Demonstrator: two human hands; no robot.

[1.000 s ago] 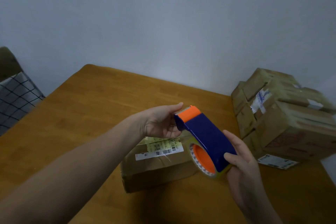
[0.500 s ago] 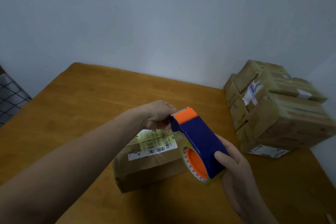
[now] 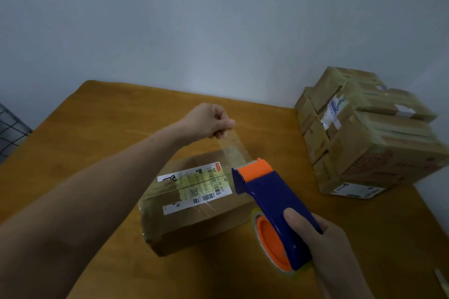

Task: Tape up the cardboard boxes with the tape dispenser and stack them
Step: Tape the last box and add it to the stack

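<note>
The blue-and-orange tape dispenser (image 3: 274,204), gripped by the right hand (image 3: 325,245), hangs over the right end of a labelled cardboard box (image 3: 194,221) on the wooden counter (image 3: 97,128), while the left hand (image 3: 209,121) pinches a strip of clear tape (image 3: 234,149) stretched from it, with a stack of taped boxes (image 3: 369,143) at far right.

Left hand (image 3: 209,120) out front, fingers (image 3: 225,124) pinched; right hand (image 3: 325,240) near, fingers wrapped.

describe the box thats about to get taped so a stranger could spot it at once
Start at the wooden table. Near its middle, one cardboard box lies flat by itself, under the strip of clear tape the left hand pinches. Unlike the stack of boxes at the table's right edge, it stands alone and shows a white and yellow barcode label on top.
</note>
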